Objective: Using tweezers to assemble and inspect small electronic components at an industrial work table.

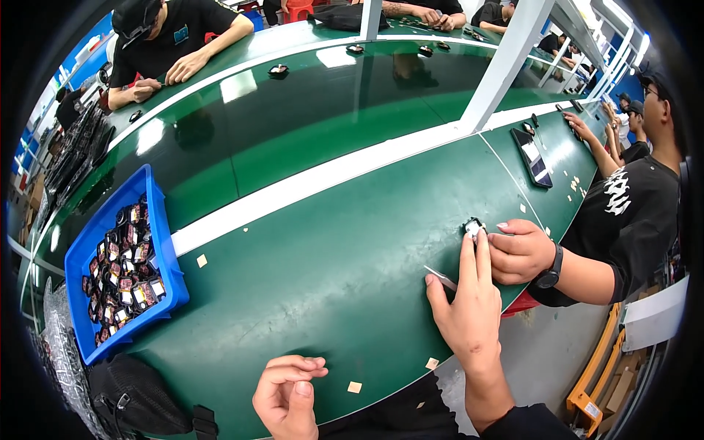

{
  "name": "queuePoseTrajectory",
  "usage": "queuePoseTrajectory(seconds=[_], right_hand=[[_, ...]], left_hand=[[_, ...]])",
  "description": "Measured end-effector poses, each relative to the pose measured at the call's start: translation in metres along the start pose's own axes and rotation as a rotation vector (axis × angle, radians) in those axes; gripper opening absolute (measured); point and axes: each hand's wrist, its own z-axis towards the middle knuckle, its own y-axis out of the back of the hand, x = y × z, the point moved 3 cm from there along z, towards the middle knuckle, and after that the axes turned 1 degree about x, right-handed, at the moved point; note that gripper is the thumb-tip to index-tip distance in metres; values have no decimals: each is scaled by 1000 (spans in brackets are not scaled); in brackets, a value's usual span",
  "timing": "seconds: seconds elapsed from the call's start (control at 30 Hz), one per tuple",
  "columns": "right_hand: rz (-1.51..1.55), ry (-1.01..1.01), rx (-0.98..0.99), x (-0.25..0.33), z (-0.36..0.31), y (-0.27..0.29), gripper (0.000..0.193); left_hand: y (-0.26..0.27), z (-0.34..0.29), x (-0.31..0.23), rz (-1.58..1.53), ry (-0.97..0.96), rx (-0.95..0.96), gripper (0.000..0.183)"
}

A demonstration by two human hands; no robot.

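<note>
My left hand (288, 396) hovers at the near edge of the table, fingers loosely curled, thumb apart, nothing visible in it. My right hand (473, 312) reaches away from me over the right side of the green table. Its stretched index and middle fingertips touch a small black housing with a white face (473, 227). A thin pale flat strip (440, 278) sticks out between its thumb and fingers; its kind is unclear. Right beside my fingertips, a co-worker's hand (519, 253) with a dark wristwatch is also at the housing, partly hiding it.
At the left stands a blue bin (176, 282) of similar small black units. A black bag (136, 396) lies below it. Small beige squares (355, 387) dot the table (308, 271). A white post (506, 66) rises beyond, by a dark green belt (293, 110) carrying several units. Co-workers sit opposite.
</note>
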Motion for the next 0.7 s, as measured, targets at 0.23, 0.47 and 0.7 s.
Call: queuePoseTrajectory(seconds=[0.23, 0.47, 0.7], right_hand=[[157, 13, 112, 2, 4, 2, 56], [192, 133, 148, 29, -8, 3, 46], [287, 91, 243, 40, -10, -1, 34]], left_hand=[[0, 0, 0, 13, -15, 4, 11], [-2, -1, -2, 21, -20, 16, 12], [-3, -1, -1, -4, -9, 6, 12]])
